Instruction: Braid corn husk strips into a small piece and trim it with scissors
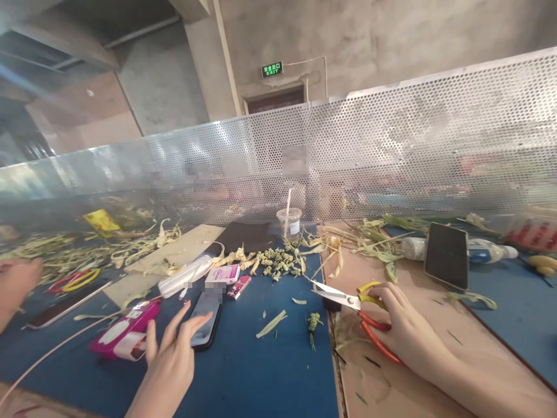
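My left hand (172,351) has its fingers spread, with a fingertip at the lit screen of a smartphone (204,325) lying on the blue table. My right hand (409,325) is closed around the handles of a pair of scissors (343,297), one handle yellow and one red. The blades point left and stand slightly apart over the table's seam. Below the blades lies a small green knotted plant piece (312,325). Strips of leaf (272,324) lie between my hands. Further back is a pile of similar green pieces (281,261).
Left of the phone are a magenta packet (128,331), a cable (56,347) and another person's blurred hand (17,284). A plastic cup (289,223) with a straw stands before the perforated metal screen (391,145). At right, a dark tablet-like device (447,256) leans by a bottle (487,252).
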{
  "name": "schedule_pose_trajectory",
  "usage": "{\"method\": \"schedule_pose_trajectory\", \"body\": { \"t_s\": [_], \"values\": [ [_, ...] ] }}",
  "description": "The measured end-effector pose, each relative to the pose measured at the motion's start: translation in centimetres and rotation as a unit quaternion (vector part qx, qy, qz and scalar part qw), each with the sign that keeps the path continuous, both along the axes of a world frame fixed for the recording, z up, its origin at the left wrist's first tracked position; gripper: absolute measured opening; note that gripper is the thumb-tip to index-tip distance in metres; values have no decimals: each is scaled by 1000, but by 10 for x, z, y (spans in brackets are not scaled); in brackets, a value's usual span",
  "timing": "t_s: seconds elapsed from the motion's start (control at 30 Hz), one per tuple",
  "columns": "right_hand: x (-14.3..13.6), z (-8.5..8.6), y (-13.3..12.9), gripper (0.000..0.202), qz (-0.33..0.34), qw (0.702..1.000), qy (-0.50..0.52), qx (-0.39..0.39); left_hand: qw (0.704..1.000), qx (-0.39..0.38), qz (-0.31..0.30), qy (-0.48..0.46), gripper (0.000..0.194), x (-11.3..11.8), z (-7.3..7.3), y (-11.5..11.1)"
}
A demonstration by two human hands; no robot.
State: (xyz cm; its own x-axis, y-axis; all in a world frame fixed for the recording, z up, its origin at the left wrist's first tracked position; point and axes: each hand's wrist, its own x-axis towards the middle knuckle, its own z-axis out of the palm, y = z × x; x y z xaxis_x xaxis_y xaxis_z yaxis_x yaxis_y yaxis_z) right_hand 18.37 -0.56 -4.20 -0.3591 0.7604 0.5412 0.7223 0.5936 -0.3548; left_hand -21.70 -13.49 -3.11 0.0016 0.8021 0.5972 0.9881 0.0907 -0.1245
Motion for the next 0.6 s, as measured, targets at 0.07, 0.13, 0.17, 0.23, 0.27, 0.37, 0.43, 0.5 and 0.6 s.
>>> {"method": "schedule_pose_trajectory", "body": {
  "t_s": [0.07,0.13,0.17,0.23,0.27,0.37,0.43,0.5,0.6],
  "values": [
    [0,1,-1,26,7,1000,4,6,1000,15,7,-6,47,4,2,0],
    [0,1,-1,24,12,1000,3,7,1000,19,8,-10,47,9,6,1],
    [0,1,-2,23,12,1000,2,6,1000,21,3,-12,46,13,10,2],
    [0,1,-2,22,9,1000,-2,1,1000,21,-14,-19,46,24,18,6],
    [0,0,-1,22,7,1000,-3,1,999,31,-24,-22,45,33,23,9],
    [0,0,0,23,1,1000,-5,8,994,35,-97,-31,43,66,39,24],
    [-1,1,0,22,0,1000,-5,6,984,-4,-173,-38,40,93,48,39],
    [-2,3,1,21,-1,1000,-5,-4,967,-71,-241,-38,36,119,52,59],
    [-2,4,0,22,-11,1000,9,-20,947,-125,-291,-57,31,149,53,89]
  ]
}}
